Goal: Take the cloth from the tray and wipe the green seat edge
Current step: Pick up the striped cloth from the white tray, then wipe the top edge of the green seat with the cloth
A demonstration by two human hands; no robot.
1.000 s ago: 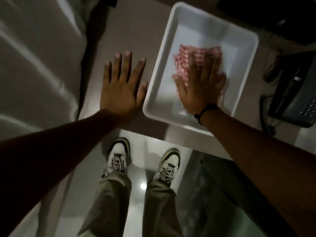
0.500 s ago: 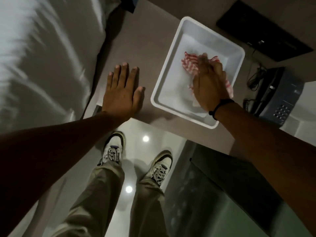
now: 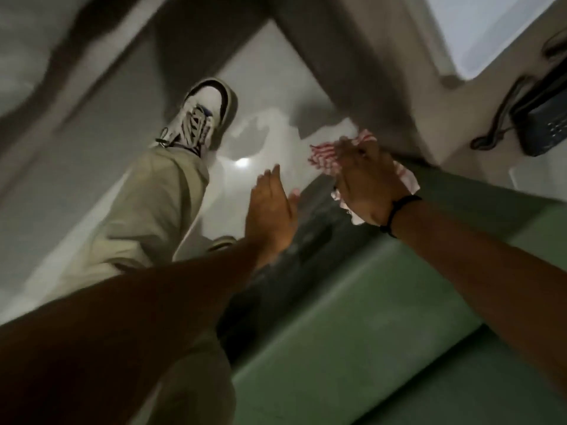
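Cloth: out of the tray since half a second ago, now at the near corner of the green seat, so pickup looks done and wiping can start. Right hand: fingers closed over the cloth, pressing it at the seat edge. Left hand: beside the seat front, fingers straight and together, holding nothing.
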